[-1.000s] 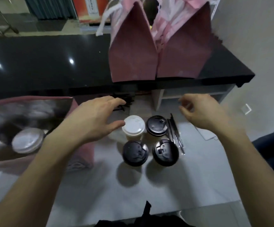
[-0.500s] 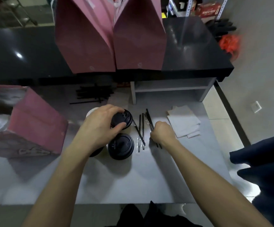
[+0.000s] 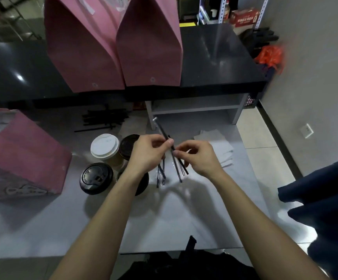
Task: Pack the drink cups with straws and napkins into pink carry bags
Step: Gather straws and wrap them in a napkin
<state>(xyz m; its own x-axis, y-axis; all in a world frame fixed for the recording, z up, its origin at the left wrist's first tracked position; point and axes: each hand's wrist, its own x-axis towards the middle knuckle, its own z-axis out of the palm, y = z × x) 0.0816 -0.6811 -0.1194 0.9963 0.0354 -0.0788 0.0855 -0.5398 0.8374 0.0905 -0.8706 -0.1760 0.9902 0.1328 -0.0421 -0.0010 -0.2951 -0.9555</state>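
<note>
The cup [image 3: 105, 147] has been let go by the left hand [image 3: 147, 153]. Black straws [image 3: 165, 136] are now pinched by it and the right hand [image 3: 199, 158], lifted off the table [image 3: 63, 223].

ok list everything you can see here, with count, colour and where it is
carry bags: two, pink, upright side by side on the black counter
open carry bag: one, pink, lying at the left of the grey table
cups: four; one white lid, three black lids, clustered left of the hands
wrapped straws: several, black, some held, some on the table under the hands
spare straws: a pile, black, at the back of the table
napkins: a small stack, white, right of the hands
left hand: pinching a straw
right hand: pinching straws
</note>
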